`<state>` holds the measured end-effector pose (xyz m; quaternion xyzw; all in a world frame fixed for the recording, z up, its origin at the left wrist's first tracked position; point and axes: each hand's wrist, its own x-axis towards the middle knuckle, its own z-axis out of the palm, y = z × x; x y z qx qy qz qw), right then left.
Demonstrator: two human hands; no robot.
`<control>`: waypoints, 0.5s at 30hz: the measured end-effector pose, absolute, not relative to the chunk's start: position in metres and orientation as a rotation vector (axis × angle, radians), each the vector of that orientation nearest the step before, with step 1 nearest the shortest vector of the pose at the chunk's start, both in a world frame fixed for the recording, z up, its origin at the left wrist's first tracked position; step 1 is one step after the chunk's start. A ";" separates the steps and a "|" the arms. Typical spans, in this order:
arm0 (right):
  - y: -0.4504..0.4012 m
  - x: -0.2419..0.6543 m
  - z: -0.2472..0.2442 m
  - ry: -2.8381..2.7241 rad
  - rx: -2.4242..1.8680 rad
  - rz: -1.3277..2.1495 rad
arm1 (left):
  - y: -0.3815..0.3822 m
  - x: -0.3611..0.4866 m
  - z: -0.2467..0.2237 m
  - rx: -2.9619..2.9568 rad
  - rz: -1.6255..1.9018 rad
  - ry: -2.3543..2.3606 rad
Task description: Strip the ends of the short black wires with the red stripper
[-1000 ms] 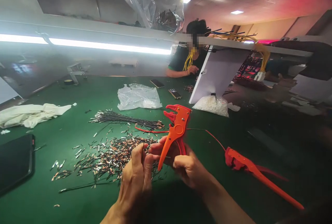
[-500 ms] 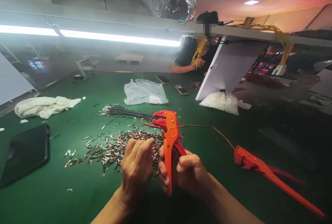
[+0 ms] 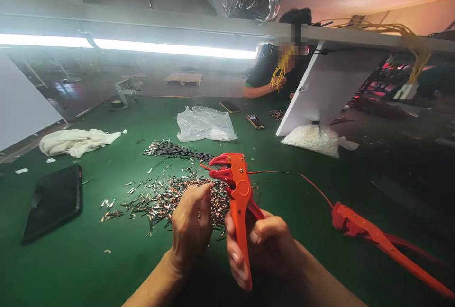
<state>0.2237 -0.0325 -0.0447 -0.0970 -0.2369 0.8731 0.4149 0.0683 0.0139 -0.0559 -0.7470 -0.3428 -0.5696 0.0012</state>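
Observation:
My right hand (image 3: 265, 245) is wrapped round the handles of an orange and red wire stripper (image 3: 241, 198), held upright with its red jaws pointing left and parted. Just left of the tool is my left hand (image 3: 192, 221), its fingers curled together at the tips; what they hold, if anything, is hidden. Behind both hands lies a heap of short wire offcuts (image 3: 159, 203) with dark and copper ends. A bundle of black wires (image 3: 177, 149) rests beyond the heap, its right end passing behind the jaws.
A second orange tool (image 3: 373, 236) lies at right, with a red wire. A black phone (image 3: 55, 200) and white cloth (image 3: 80, 142) are at left. Farther back are a clear plastic bag (image 3: 206, 123), two phones, a bag of white pieces (image 3: 311, 140) and a person (image 3: 263, 77) holding yellow wires.
The stripper's jaws have parted wider. The view has shifted, so most things appear farther right. My left hand's fingers have turned and drawn closer together.

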 end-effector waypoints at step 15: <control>-0.037 0.219 -0.045 -0.476 -0.095 2.304 | 0.013 0.061 -0.054 -2.349 -1.650 -1.010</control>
